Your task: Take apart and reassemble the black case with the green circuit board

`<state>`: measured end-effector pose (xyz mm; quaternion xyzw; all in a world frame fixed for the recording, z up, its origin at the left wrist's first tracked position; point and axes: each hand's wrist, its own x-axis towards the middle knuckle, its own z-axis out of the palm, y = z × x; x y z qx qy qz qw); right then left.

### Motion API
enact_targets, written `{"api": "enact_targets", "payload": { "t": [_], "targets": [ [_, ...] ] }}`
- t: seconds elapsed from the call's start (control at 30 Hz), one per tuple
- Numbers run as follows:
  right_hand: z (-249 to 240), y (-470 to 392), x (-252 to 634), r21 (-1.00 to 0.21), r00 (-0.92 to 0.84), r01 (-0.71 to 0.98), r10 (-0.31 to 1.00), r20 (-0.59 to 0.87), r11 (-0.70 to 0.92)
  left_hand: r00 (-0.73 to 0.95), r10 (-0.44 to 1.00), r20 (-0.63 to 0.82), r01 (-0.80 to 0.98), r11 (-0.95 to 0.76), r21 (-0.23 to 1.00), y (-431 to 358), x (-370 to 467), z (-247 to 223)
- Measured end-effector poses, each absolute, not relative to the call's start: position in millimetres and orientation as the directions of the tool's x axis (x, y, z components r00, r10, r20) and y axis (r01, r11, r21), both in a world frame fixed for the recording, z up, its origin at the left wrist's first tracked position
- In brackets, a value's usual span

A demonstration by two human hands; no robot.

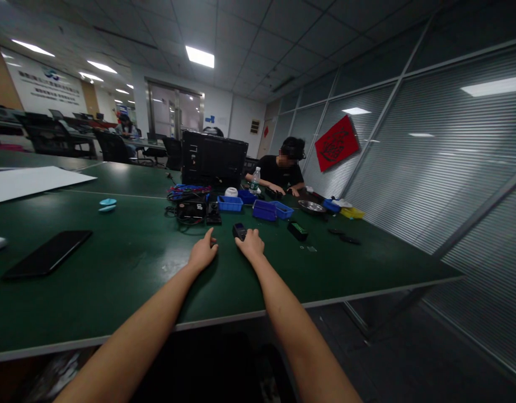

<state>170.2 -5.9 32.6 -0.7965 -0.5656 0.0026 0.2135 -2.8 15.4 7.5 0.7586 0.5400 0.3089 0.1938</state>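
Observation:
My right hand [252, 244] is closed around the near end of a small black handheld device [240, 229] with a little dark screen, lying on the green tabletop. What sort of device it is I cannot make out. To its left, my left hand [203, 251] rests low over the table, index finger stretched forward and thumb apart, with nothing visible in it. Just beyond that fingertip stands a small black stand-like item [213, 214], beside a black power box [191, 209] with cables. A black box with a green top [298, 230] sits right of my right hand.
Blue bins [230, 204], a monitor [214, 159] and a water bottle [255, 180] stand farther back. Across the table a person [283, 168] leans over, hands on the surface. A metal bowl [312, 207] is at right; a black flat slab [50, 254] lies at left.

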Motion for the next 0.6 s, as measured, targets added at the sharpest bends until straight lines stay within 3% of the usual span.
{"api": "enact_targets", "payload": {
  "t": [0.1,0.23,0.47,0.53,0.6],
  "targets": [
    [26.4,-5.0,159.0,-0.344,0.198,0.935,0.935,0.293,-0.090,0.182,0.939,0.291,0.700,-0.331,0.632,13.6,-2.4,10.0],
    [20.4,0.0,156.8,-0.430,0.051,0.897,0.945,0.324,0.099,0.057,0.894,0.444,0.763,-0.326,0.558,10.2,-4.6,15.0],
    [23.0,2.1,171.3,-0.583,0.018,0.791,0.945,0.327,0.187,0.052,0.838,0.543,0.791,-0.366,0.490,12.0,-6.3,16.1],
    [35.2,-2.8,169.3,-0.653,0.070,0.722,0.915,0.396,0.227,0.075,0.850,0.521,0.780,-0.375,0.501,15.2,-5.0,15.0],
    [54.8,-13.9,160.0,-0.769,0.233,0.554,0.827,0.511,0.319,0.099,0.867,0.489,0.763,-0.382,0.522,18.2,-3.7,14.6]
  ]
}}
